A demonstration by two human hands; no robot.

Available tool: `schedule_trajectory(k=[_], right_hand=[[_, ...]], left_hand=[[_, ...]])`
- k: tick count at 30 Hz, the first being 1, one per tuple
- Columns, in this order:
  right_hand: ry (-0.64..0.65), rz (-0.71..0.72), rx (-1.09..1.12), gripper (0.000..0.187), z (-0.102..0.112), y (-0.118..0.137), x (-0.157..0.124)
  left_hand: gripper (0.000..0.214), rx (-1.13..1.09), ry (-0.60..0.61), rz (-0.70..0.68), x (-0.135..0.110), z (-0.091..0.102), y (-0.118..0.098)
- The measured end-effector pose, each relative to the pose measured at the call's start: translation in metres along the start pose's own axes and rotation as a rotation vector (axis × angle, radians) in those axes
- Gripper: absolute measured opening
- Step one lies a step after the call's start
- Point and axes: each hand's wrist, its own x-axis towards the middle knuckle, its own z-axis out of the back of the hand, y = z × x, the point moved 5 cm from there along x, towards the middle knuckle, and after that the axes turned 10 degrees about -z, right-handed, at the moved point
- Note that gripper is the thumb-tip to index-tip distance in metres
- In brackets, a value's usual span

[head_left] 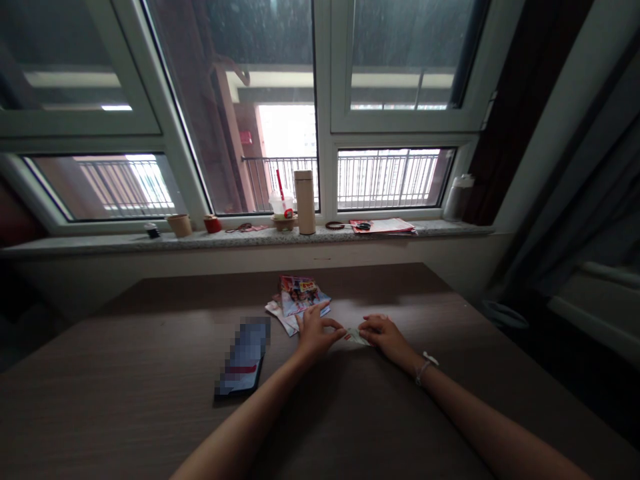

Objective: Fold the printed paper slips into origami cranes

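Between my two hands, just above or on the dark table, is a small pale piece of paper [356, 336] with a red mark near its left end. My left hand [317, 331] pinches its left edge between thumb and forefinger, the other fingers raised. At the right edge, the bent fingers of my right hand [387, 335] close on the paper and hide part of it. Behind my left hand lie printed colour leaflets [300, 293], stacked unevenly. A phone [246, 357] with a blurred-out screen rests to the left of my left forearm.
The brown table [150, 373] reaches toward a stone windowsill [240, 239]. Along the sill stand a beige thermos [305, 203], a drink cup with a red straw [281, 205], a paper cup [179, 225], a red can [213, 224], scissors [361, 226] on papers, and a clear bottle [458, 199].
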Motion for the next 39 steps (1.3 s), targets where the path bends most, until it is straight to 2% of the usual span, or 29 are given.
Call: schedule_trajectory(k=[3, 10, 18, 29, 33, 39], right_hand=[[0.012, -0.015, -0.010, 0.022, -0.001, 0.001, -0.001], [0.009, -0.017, -0.007, 0.019, -0.003, 0.001, -0.003], [0.004, -0.026, -0.012, 0.017, -0.005, -0.001, -0.003], [-0.004, 0.002, -0.038, 0.020, -0.005, 0.007, -0.007], [-0.001, 0.011, -0.038, 0.018, -0.005, 0.009, -0.008], [-0.008, 0.008, -0.044, 0.019, -0.006, 0.009, -0.008]], left_hand=[[0.002, -0.013, 0.050, -0.008, 0.000, -0.001, -0.004], [0.004, 0.000, 0.038, -0.034, 0.001, -0.003, -0.006], [0.004, -0.002, 0.132, -0.028, 0.000, -0.007, -0.006], [0.009, -0.001, 0.160, -0.053, -0.002, -0.012, -0.007], [0.002, -0.027, 0.140, -0.053, -0.002, -0.010, -0.011], [0.004, -0.029, 0.105, -0.010, -0.001, -0.007, -0.009]])
